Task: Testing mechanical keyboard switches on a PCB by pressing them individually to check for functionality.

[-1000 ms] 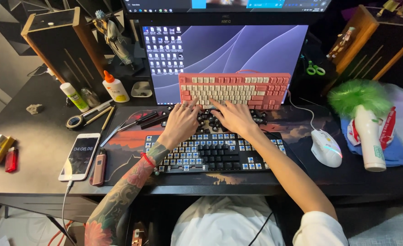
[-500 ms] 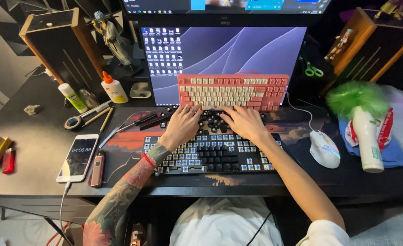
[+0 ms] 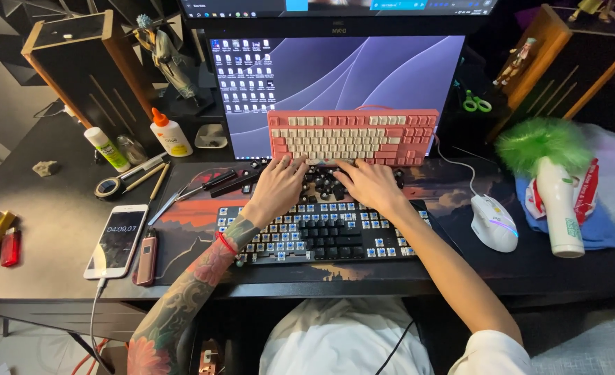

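We see a wide monitor [image 3: 335,83] at the desk's back, its screen purple-blue with small icon rows at left. A white phone [image 3: 116,240] lies at front left, screen dark. Left of the monitor stand a white orange-capped glue bottle [image 3: 168,132] with a yellow label and a slim green-labelled tube [image 3: 107,148].

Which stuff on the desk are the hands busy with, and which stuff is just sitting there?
In use:
- left hand and right hand, on a pile of loose dark keycaps
- black keyboard with many caps off
- pink and cream keyboard leaning on the monitor

Just lying about:
- white computer mouse
- white smartphone
- red lighter
- white glue bottle with orange tip
- fluffy green duster
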